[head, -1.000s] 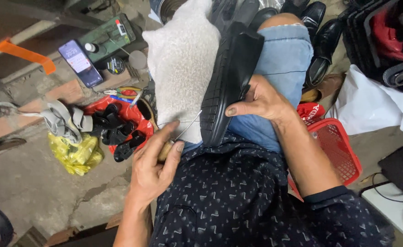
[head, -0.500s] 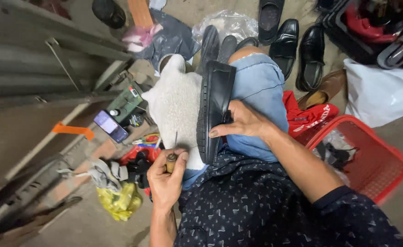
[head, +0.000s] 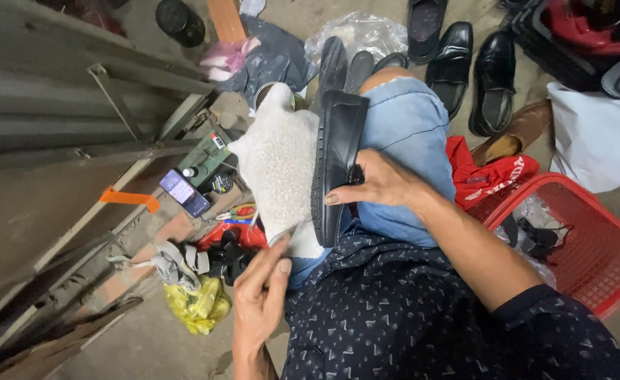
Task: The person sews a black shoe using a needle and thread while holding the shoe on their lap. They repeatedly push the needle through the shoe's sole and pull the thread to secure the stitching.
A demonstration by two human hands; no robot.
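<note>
A black leather shoe [head: 334, 162] stands on its side on my lap, sole edge toward me, pressed against a white fluffy cloth [head: 276, 163] over my denim-clad knee [head: 408, 134]. My right hand [head: 375, 184] grips the shoe from the right, fingers over its upper and thumb on the sole edge. My left hand [head: 261, 299] is lower, near the cloth's bottom corner, fingers pinched together. Whatever the left hand holds is hidden by its fingers.
A red plastic basket [head: 591, 246] sits at the right with a red bag [head: 493, 176] beside it. Several black shoes [head: 475, 63] and a brown one [head: 517, 130] lie ahead. At the left are a phone [head: 183, 192], small tools, a yellow bag [head: 197, 306] and grey metal steps [head: 57, 127].
The view has tilted up and left, showing more floor ahead. My left hand has drawn down and back from the shoe. My right hand keeps its grip on the shoe.
</note>
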